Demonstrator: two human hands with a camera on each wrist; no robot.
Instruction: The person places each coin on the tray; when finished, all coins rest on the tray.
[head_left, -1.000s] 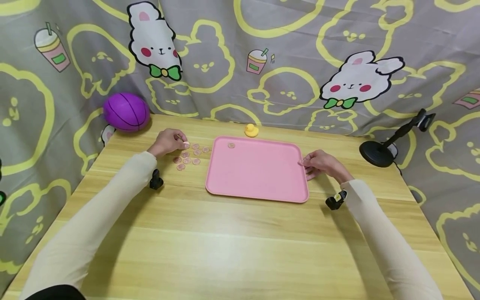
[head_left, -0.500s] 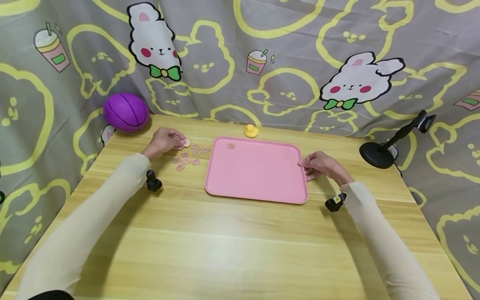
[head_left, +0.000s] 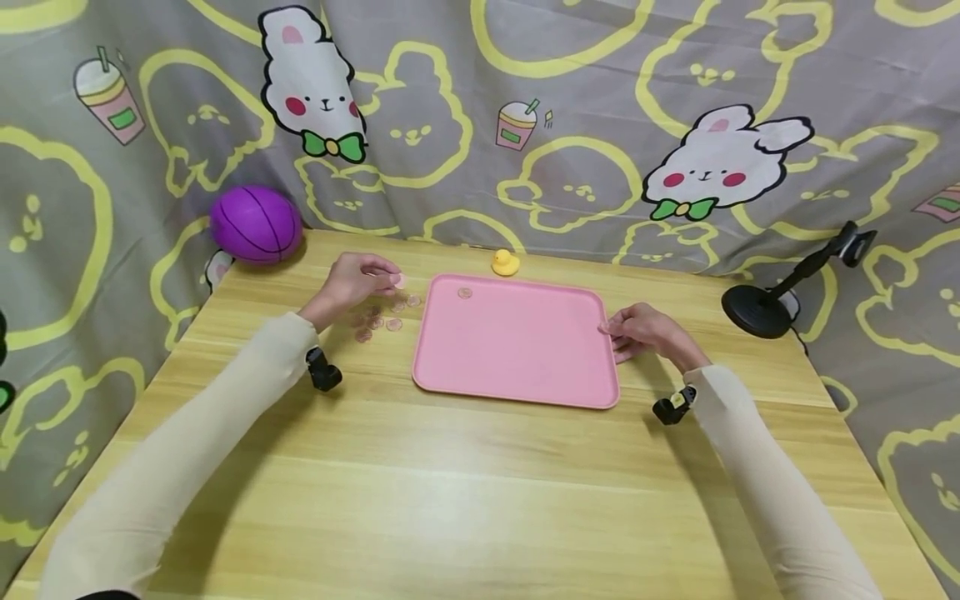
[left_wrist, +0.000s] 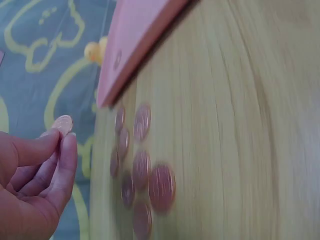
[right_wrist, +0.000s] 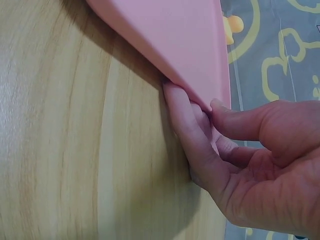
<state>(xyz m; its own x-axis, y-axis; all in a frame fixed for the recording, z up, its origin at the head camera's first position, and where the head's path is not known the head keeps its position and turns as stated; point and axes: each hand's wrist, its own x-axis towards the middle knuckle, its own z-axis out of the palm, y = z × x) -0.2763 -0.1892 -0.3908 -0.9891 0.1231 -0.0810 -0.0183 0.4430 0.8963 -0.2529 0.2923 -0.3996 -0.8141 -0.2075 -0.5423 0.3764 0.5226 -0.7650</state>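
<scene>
My left hand [head_left: 358, 279] pinches one copper coin [head_left: 400, 282] between thumb and forefinger, lifted above the table; the same coin [left_wrist: 63, 124] shows at my fingertips [left_wrist: 64, 145] in the left wrist view. Several more coins [head_left: 381, 320] lie on the wood just left of the pink tray [head_left: 517, 367]; these loose coins [left_wrist: 142, 175] look blurred in the wrist view. One coin [head_left: 465, 293] lies in the tray's far left corner. My right hand [head_left: 643, 332] grips the tray's right rim [right_wrist: 200, 75], thumb on top and fingers [right_wrist: 190, 125] underneath.
A purple ball [head_left: 256, 223] sits at the table's far left corner. A small yellow duck [head_left: 506, 263] stands behind the tray. A black stand [head_left: 765, 308] with an arm is at the right edge. A patterned curtain [head_left: 585, 117] closes in the table.
My left hand picked a coin from the pile and has lifted it rightward toward the tray. The right hand kept its grip on the tray rim.
</scene>
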